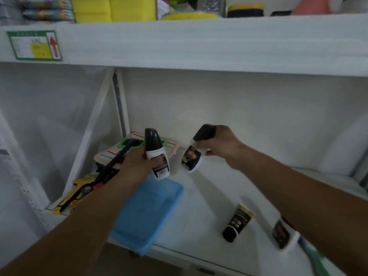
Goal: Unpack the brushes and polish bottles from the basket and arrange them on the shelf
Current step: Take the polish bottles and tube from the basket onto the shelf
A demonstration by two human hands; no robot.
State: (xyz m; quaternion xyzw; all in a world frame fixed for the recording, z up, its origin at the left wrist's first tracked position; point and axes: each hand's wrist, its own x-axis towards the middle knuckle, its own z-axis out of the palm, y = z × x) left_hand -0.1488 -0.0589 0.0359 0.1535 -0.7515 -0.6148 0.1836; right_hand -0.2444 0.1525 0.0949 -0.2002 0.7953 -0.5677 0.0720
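Observation:
My left hand (137, 165) grips a white polish bottle with a black cap (157, 156), held upright above the blue basket (151, 216) on the white shelf (209, 196). My right hand (217, 145) holds a second black-capped polish bottle (194, 154), tilted, just over the shelf surface further back. A black tube with a gold end (238, 223) lies on the shelf near the front. Another white bottle (282, 236) lies under my right forearm, partly hidden. Packaged brushes (119, 152) lean at the shelf's back left.
A black and yellow packaged tool (73, 196) rests at the shelf's left edge. The upper shelf (199, 42) overhangs closely, loaded with yellow sponges (93, 8) and a jar, with a green price label (33, 45) on its edge. A green handle (314, 259) shows at the bottom right.

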